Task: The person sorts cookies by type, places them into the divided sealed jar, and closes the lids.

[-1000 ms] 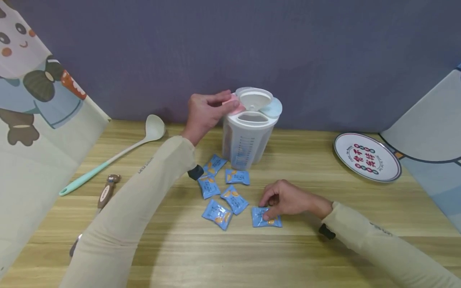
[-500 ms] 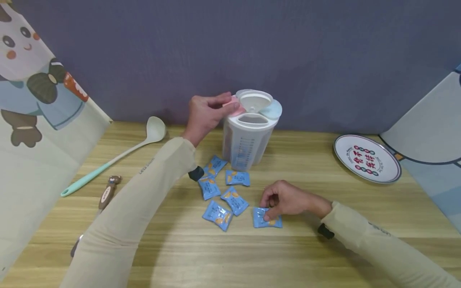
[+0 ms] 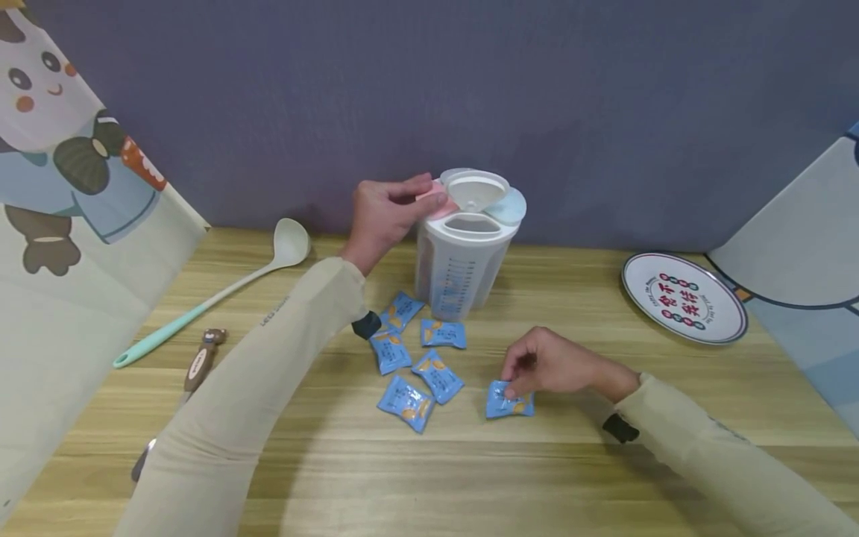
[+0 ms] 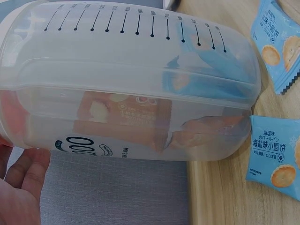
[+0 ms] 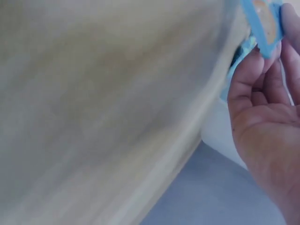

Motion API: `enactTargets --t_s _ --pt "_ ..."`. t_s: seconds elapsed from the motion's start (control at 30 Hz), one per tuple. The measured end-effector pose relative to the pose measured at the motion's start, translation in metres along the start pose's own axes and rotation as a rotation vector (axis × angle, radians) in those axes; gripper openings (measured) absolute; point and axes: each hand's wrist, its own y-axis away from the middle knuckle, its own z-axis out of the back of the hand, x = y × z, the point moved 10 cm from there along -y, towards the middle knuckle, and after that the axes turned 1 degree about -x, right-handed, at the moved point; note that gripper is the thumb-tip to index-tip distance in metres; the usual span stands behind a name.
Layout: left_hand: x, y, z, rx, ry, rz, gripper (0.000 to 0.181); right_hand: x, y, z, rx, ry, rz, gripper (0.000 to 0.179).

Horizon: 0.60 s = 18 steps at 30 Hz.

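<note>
A clear plastic storage canister [image 3: 463,261] with a white top stands at the back of the table. My left hand [image 3: 385,220] holds the pink lid [image 3: 439,200] at its left side between thumb and fingers. Through the canister wall in the left wrist view I see a blue packet [image 4: 206,70] and orange-brown packets [image 4: 124,117] in separate compartments. My right hand [image 3: 553,362] pinches a small blue biscuit packet [image 3: 508,403] over the table. In the right wrist view, thumb and fingers grip that packet [image 5: 262,28]. Several more blue biscuit packets [image 3: 438,374] lie in front of the canister.
A ladle [image 3: 221,294] with a mint handle lies at the left. Beside it a brown bear-handled utensil [image 3: 201,359] is partly covered by my left sleeve. A white plate [image 3: 684,298] with red lettering sits at the back right, near the purple-grey back panel [image 3: 570,112].
My right hand has lifted slightly and moved a little to the right, carrying the pinched packet with it. My left hand stays on the pink lid.
</note>
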Motion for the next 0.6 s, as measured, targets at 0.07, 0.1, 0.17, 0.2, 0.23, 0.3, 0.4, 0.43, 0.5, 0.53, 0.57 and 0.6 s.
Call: enactTargets --t_s 0.07,0.1,0.17,0.2,0.23,0.3,0.4,0.43,0.5,0.53,0.57,0.6 --pt "0.0 0.0 0.0 0.001 0.002 -0.002 0.032 0.004 0.002 0.005 -0.001 -0.003 0.02 0.007" --pt "0.001 0.0 0.0 0.001 0.004 0.001 0.032 0.007 0.003 0.008 -0.006 -0.003 0.029 0.007" --pt "0.001 0.0 0.0 0.001 0.006 -0.003 0.032 0.011 0.004 0.014 -0.021 0.01 0.045 0.005" --pt "0.001 0.0 0.0 0.001 0.007 -0.007 0.032 0.013 0.004 0.018 -0.033 0.018 0.052 0.005" --pt "0.0 0.0 0.0 0.002 0.006 -0.01 0.032 0.015 0.005 0.021 -0.044 0.029 0.058 0.006" --pt "0.0 0.001 0.0 0.002 0.007 -0.013 0.031 0.019 0.005 0.027 -0.074 0.049 0.066 0.007" --pt "-0.001 0.001 0.0 0.002 0.006 -0.016 0.031 0.024 0.005 0.036 -0.12 0.07 0.085 0.01" --pt "0.0 0.001 0.0 0.002 0.006 -0.015 0.031 0.026 0.005 0.04 -0.138 0.076 0.088 0.011" --pt "0.0 0.0 0.0 0.001 0.005 -0.011 0.031 0.029 0.005 0.047 -0.175 0.083 0.089 0.013" --pt "0.0 0.0 0.0 0.0 0.003 -0.008 0.031 0.031 0.004 0.051 -0.195 0.081 0.087 0.014" --pt "0.001 0.0 0.0 0.0 0.001 -0.007 0.031 0.032 0.004 0.055 -0.217 0.078 0.083 0.016" --pt "0.001 0.0 0.0 0.0 0.003 -0.004 0.031 0.034 0.004 0.059 -0.238 0.075 0.079 0.016"
